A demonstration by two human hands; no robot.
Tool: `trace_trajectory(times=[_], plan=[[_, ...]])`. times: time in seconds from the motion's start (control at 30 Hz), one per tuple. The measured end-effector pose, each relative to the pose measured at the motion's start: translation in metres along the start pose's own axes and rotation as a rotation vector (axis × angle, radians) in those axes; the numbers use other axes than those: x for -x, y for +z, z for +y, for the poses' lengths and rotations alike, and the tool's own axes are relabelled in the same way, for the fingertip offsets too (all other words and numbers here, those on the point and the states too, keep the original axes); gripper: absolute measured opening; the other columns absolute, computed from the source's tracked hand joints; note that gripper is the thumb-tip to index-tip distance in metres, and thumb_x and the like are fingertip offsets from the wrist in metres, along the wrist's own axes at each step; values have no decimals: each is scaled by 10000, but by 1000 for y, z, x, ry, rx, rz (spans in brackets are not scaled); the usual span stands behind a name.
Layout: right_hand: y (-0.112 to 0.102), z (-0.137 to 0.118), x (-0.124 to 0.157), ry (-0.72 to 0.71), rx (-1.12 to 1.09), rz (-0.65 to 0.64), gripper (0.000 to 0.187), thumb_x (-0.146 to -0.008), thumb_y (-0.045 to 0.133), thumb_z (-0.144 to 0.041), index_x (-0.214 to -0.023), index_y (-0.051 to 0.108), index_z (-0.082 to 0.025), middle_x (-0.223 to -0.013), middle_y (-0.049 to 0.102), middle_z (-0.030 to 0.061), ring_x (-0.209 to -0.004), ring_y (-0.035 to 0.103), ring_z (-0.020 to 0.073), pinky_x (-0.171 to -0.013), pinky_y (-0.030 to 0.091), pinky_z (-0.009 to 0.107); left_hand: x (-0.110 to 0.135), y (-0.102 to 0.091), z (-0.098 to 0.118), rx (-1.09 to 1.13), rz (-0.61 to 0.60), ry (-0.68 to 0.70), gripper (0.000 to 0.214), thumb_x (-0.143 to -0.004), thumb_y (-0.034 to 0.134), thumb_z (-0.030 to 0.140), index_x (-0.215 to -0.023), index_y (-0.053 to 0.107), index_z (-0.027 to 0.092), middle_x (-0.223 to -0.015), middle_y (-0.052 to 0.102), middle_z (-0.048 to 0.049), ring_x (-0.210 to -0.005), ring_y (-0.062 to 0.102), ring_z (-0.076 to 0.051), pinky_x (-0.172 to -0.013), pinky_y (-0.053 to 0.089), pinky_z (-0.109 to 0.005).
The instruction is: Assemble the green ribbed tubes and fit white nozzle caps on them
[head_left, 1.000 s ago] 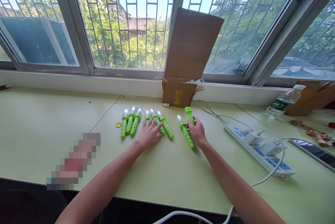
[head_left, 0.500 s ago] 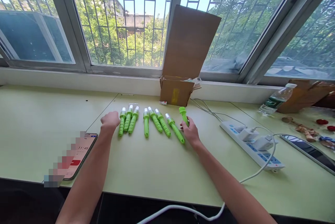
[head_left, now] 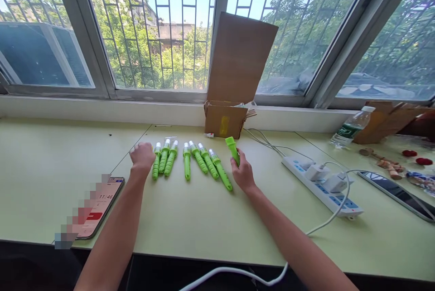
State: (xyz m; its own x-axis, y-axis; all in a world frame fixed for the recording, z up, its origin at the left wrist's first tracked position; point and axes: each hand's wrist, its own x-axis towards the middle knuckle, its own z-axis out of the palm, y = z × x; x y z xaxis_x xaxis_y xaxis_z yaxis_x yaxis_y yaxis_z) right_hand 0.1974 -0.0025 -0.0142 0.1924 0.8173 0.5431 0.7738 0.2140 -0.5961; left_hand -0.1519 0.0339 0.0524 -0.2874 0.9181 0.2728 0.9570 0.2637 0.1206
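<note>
Several green plastic sticks with silver tips [head_left: 199, 158] lie in a row on the pale green table [head_left: 210, 218]. My left hand [head_left: 142, 158] rests at the left end of the row with its fingers curled, against the leftmost green stick [head_left: 156, 167]; whether it holds anything is hidden. My right hand [head_left: 242, 172] is at the right end, closed around one more green stick [head_left: 233, 150] that points up and away. The nearest lying stick [head_left: 220, 170] is just left of that hand.
A small open cardboard box [head_left: 224, 118] stands behind the row by the window sill. A white power strip [head_left: 321, 186] with plugs and cables lies to the right. A phone [head_left: 98, 207] lies front left, a water bottle [head_left: 351, 127] and a second phone [head_left: 397, 193] far right.
My left hand left the middle sticks and went to the left end of the row, fingers curled. The stick beside my right hand slid left, closer to the others.
</note>
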Motion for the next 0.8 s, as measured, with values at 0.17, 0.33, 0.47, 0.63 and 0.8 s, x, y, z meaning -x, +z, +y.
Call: trace_trajectory(times=[0.17, 0.33, 0.47, 0.63, 0.8], plan=[[-3, -3, 2, -214, 92, 35, 468, -879, 397, -305, -1329, 409, -178, -1059, 650, 106, -896, 610, 252, -740, 473, 354, 10, -2, 20, 360, 319, 389, 157, -811, 499, 253, -843, 631, 173, -965, 637, -105, -954, 592, -256, -825, 460, -386], [-6, -7, 4, -444, 171, -17, 431, -836, 456, -203, -1265, 491, -189, -1015, 654, 91, -907, 582, 241, -763, 468, 343, 31, 12, 58, 826, 298, 702, 66, -803, 554, 242, -827, 601, 202, -981, 655, -44, -949, 609, -184, -846, 492, -331], [-9, -16, 7, -599, 221, -44, 433, -807, 472, -141, -1236, 521, -172, -918, 651, 83, -863, 558, 231, -752, 449, 334, 51, 29, 84, 1054, 136, 716, 70, -791, 571, 228, -834, 607, 185, -889, 672, -35, -833, 636, -157, -728, 539, -294], [-10, -22, 10, -710, 272, -60, 440, -790, 495, -120, -1224, 545, -171, -827, 624, 73, -795, 523, 216, -711, 418, 320, 65, 33, 95, 1218, -22, 708, 106, -784, 593, 252, -837, 617, 163, -889, 679, -45, -787, 647, -144, -715, 561, -284], [-10, -20, 9, -750, 266, -47, 464, -810, 483, -103, -1264, 523, -188, -816, 621, 62, -773, 505, 205, -698, 400, 311, 66, 31, 95, 1248, -48, 670, 125, -797, 586, 274, -838, 613, 159, -837, 669, -36, -743, 641, -133, -695, 567, -276]])
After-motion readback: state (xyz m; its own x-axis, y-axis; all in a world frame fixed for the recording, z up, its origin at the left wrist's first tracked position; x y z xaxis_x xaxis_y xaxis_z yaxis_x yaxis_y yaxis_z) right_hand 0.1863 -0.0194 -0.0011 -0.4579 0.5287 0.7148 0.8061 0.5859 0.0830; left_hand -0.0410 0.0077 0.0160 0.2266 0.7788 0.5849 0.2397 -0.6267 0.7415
